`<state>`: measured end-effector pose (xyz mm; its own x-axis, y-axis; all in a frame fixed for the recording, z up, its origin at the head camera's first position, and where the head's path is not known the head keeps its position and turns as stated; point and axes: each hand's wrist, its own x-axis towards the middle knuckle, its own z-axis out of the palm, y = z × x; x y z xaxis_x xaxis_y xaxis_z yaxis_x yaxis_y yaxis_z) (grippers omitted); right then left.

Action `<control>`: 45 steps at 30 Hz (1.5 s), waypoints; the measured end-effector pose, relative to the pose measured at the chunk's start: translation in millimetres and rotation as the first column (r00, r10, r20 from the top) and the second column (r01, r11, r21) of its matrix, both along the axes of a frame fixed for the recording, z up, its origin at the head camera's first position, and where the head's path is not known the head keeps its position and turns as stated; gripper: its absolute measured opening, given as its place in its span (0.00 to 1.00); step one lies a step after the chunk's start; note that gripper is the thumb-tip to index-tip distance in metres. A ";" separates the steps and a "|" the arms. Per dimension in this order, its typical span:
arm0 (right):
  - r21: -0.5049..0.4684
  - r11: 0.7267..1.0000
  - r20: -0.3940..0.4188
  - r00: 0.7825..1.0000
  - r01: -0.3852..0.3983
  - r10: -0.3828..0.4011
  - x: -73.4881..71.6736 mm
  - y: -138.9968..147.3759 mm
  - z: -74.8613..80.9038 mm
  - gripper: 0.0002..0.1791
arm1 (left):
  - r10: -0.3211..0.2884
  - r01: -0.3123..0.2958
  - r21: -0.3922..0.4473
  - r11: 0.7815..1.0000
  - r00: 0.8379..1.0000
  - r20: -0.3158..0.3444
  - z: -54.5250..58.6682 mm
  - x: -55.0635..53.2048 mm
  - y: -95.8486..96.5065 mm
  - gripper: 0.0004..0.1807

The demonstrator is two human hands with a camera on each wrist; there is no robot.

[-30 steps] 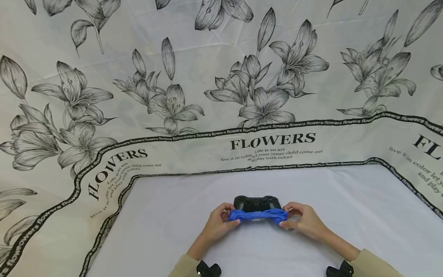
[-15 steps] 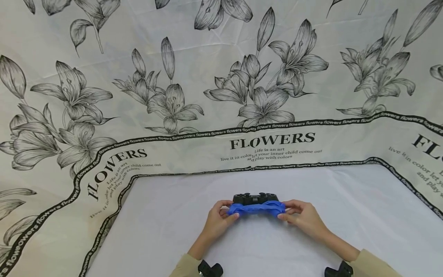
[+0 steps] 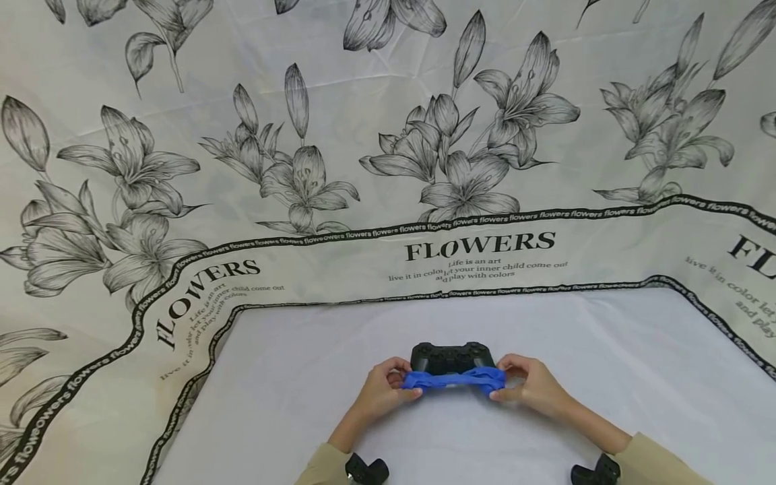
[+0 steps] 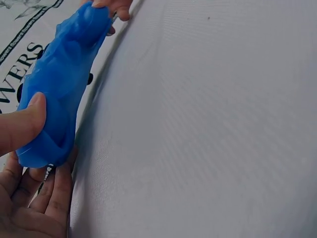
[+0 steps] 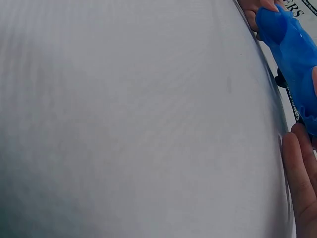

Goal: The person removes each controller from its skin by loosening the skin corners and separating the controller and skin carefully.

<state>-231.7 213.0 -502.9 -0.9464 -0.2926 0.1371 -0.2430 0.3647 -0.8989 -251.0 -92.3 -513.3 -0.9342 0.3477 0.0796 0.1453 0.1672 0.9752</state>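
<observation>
A black game controller point(image 3: 451, 357) shows its face in the head view, with a blue silicone cover point(image 3: 453, 381) stretched over its grip side. My left hand point(image 3: 382, 389) pinches the left end of the cover, thumb in front and fingers behind. At the other end, my right hand point(image 3: 538, 389) grips the cover the same way. In the left wrist view, the blue cover point(image 4: 67, 74) looks wrinkled under my thumb, and black bits of the controller peek past its edges. The right wrist view catches only part of the cover point(image 5: 292, 54) and some fingers point(image 5: 297, 168).
A white cloth point(image 3: 291, 417) spreads under the hands. Behind it stands a pale backdrop point(image 3: 339, 269) printed with lilies and lettering. Black wrist cameras point(image 3: 367, 469) sit by the beige sleeves point(image 3: 655, 465).
Half a second ago the controller was tipped edge-on; now its face is tilted back into view, much as one second ago. Both hands keep hold of the blue cover.
</observation>
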 end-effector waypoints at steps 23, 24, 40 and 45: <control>0.041 0.983 -0.170 0.970 0.182 -0.172 2.5 -5.7 -4.9 0.20 | 0.095 -0.098 -0.042 0.994 0.993 -0.072 0.2 7.7 7.8 0.15; 0.028 0.984 -0.185 0.968 0.176 -0.167 2.3 -5.6 -5.4 0.20 | 0.105 -0.107 -0.035 0.994 0.992 -0.066 -1.6 7.1 7.7 0.15; -0.036 0.998 -0.074 0.996 0.053 -0.056 0.4 -0.9 1.0 0.15 | 0.070 -0.069 0.022 0.997 0.996 -0.048 8.5 2.6 10.1 0.15; -0.030 0.999 -0.058 0.998 0.037 -0.039 2.6 -1.7 0.1 0.15 | 0.075 -0.074 0.016 0.997 0.996 -0.051 4.4 5.1 10.6 0.14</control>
<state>-229.1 211.3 -502.8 -0.9468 -0.2520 0.2004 -0.2820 0.3488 -0.8938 -245.9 -81.8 -508.9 -0.9520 0.2761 0.1324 0.1828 0.1658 0.9691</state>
